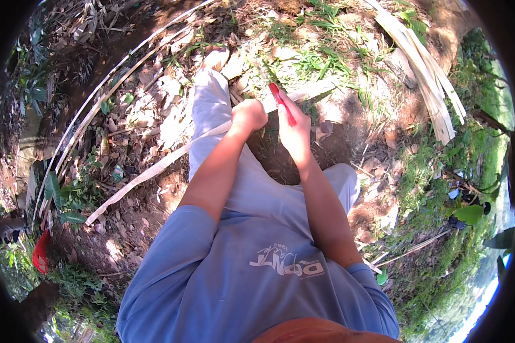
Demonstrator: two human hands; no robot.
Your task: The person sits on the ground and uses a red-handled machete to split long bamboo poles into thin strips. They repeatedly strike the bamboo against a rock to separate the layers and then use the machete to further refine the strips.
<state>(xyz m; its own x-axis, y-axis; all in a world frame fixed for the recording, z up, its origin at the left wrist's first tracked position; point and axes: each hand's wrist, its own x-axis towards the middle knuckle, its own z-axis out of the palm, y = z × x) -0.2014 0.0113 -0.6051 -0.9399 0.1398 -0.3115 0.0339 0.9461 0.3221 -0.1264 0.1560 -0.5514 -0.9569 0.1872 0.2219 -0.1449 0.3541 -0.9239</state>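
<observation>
My left hand (250,116) is closed round a long pale split strip, likely bamboo (149,173). The strip crosses my left leg, with one end near the ground at left and the other reaching out past my right hand. Close beside it, my right hand (295,127) is wrapped round a red-handled knife (282,104). A thin, blurred blade seems to point away from me; glare makes its edge hard to make out. Both hands are in front of me, between my legs in pale trousers (212,103).
Split pale strips (420,74) lie in a bundle at the far right. Two long thin strips (106,88) curve along the left. Dry leaves (154,128) and grass (326,63) cover the soil. A red object (40,252) sits at the left edge, and green plants (469,214) grow at right.
</observation>
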